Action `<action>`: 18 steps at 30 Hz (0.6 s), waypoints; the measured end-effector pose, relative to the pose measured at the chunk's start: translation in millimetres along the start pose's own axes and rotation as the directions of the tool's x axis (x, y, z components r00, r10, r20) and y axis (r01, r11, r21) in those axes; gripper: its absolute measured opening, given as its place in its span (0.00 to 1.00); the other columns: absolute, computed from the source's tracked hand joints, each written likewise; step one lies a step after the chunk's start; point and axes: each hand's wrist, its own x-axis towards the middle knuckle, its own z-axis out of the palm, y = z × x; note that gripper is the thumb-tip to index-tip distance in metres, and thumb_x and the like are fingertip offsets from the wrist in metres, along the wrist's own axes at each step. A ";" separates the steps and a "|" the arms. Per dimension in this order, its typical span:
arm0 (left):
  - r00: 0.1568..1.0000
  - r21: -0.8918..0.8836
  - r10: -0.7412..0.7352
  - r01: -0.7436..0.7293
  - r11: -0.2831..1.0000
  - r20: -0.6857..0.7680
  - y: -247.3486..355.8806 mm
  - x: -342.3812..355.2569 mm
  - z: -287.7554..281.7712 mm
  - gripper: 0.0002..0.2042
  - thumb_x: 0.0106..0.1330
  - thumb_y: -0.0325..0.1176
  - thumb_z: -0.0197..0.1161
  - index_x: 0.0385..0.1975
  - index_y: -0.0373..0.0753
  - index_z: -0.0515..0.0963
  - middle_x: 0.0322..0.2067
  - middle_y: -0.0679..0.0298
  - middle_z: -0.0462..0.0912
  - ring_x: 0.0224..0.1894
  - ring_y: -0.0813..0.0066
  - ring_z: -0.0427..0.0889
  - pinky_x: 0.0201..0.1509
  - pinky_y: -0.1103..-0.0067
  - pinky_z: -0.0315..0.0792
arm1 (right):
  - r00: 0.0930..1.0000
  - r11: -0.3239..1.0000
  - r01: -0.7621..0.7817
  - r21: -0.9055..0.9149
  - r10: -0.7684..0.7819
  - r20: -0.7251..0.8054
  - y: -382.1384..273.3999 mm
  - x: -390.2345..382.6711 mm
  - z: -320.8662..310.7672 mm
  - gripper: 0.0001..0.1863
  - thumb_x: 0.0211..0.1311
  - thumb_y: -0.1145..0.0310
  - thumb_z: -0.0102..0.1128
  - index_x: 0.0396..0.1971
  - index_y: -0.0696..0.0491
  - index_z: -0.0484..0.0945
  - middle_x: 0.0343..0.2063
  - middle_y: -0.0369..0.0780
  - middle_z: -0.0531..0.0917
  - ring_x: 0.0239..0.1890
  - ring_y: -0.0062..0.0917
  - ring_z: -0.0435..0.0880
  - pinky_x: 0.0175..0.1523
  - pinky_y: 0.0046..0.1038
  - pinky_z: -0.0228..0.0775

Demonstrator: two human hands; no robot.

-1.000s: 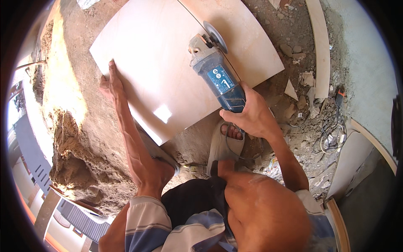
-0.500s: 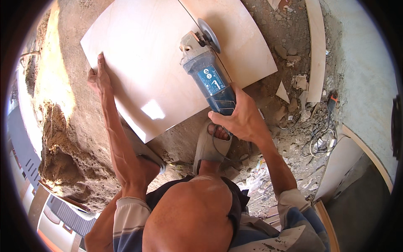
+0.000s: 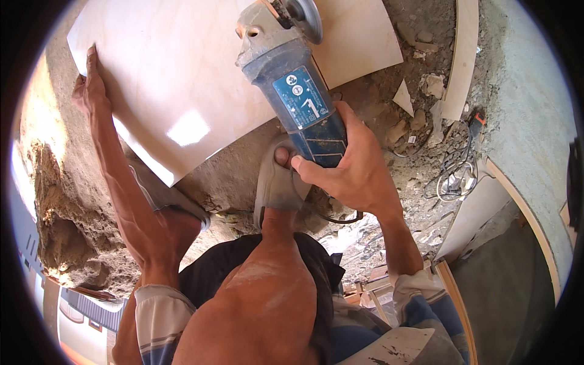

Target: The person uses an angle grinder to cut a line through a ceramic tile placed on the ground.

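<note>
An angle grinder [image 3: 295, 94] with a dusty blue body is in my right hand [image 3: 359, 167], which wraps round its rear end. Its round cutting disc [image 3: 310, 23] stands over the far part of a pale, glossy tile [image 3: 164, 67]. To the right of the grinder lies the other part of the tile surface [image 3: 362, 42], with a dark straight line partly showing between the two under the tool. My left hand [image 3: 91, 85] grips the tile's left edge, thumb on top, the other fingers mostly hidden. Whether the disc is spinning I cannot tell.
My sandalled foot [image 3: 277, 176] is close to the tile's near edge. The grinder's black cord [image 3: 331, 219] loops beside it. On the right lie a long tile strip [image 3: 463, 58], a triangular shard [image 3: 403, 98], rubble and coiled cables [image 3: 453, 182]. A rough dirt mound [image 3: 73, 243] rises at left.
The grinder has come up off the tile toward me and looks larger. My left hand keeps its hold on the tile edge. The whole view has shifted, with the tile now farther up and left.
</note>
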 end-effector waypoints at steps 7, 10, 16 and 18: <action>1.000 0.039 -0.015 0.016 0.999 -0.006 1.7 6.8 2.5 0.46 0.55 0.73 0.83 0.54 0.29 0.91 0.53 0.53 0.95 0.58 0.58 0.91 0.70 0.64 0.82 | 0.999 0.999 0.044 -0.029 -0.045 -0.021 -3.6 11.0 -0.5 0.40 0.57 0.56 0.83 0.63 0.65 0.76 0.40 0.54 0.92 0.42 0.42 0.96 0.51 0.41 0.86; 0.997 0.068 0.011 -0.005 0.998 -0.081 -4.2 15.1 4.1 0.46 0.55 0.73 0.83 0.53 0.30 0.92 0.53 0.53 0.95 0.57 0.58 0.91 0.70 0.65 0.81 | 0.995 0.994 0.087 -0.062 -0.090 -0.054 1.2 18.1 4.1 0.42 0.56 0.56 0.82 0.64 0.67 0.76 0.40 0.54 0.92 0.39 0.42 0.95 0.50 0.40 0.86; 0.996 0.086 -0.026 0.033 0.996 -0.081 -2.4 16.6 4.6 0.46 0.54 0.74 0.83 0.53 0.31 0.93 0.53 0.53 0.95 0.58 0.58 0.91 0.70 0.64 0.81 | 0.999 0.997 0.035 -0.064 -0.035 -0.008 -9.6 34.0 2.4 0.42 0.55 0.55 0.82 0.64 0.68 0.77 0.40 0.54 0.92 0.41 0.40 0.95 0.50 0.39 0.86; 0.996 0.082 -0.039 0.046 0.996 -0.079 -0.1 16.4 4.4 0.47 0.53 0.74 0.83 0.54 0.31 0.93 0.53 0.53 0.95 0.58 0.58 0.90 0.70 0.64 0.81 | 1.000 0.998 0.024 -0.054 -0.025 -0.015 -8.6 34.0 3.9 0.42 0.55 0.55 0.82 0.63 0.67 0.78 0.40 0.54 0.92 0.41 0.40 0.95 0.51 0.39 0.86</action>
